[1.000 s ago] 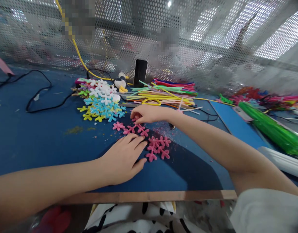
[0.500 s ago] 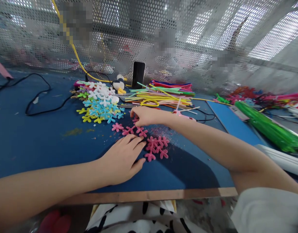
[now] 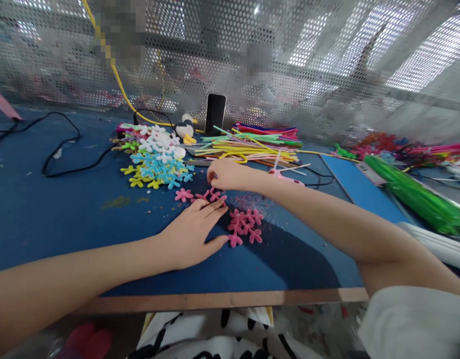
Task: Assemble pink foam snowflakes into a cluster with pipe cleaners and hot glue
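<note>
My left hand (image 3: 192,230) lies palm down on the blue table, fingers spread, its fingertips on a short row of pink fuzzy flowers (image 3: 183,195). Just beyond those fingertips, my right hand (image 3: 227,174) is lowered with its fingers curled together at the far side of the row; anything between them is too small to make out. A cluster of pink flowers (image 3: 245,225) lies right of my left hand. Farther back on the left is a pile of white, blue and yellow flowers (image 3: 158,154).
Behind my right hand lie colourful pipe cleaners (image 3: 248,149), a pink glue gun (image 3: 286,177), an upright phone (image 3: 215,113) and a knitted toy (image 3: 185,130). A green bundle (image 3: 413,194) is at the right. Black cable (image 3: 61,174) crosses the left side.
The pink flowers under my left fingertips have shifted slightly and bunched closer together. My left hand has moved up a little; my right hand stays close by, fingers still curled.
</note>
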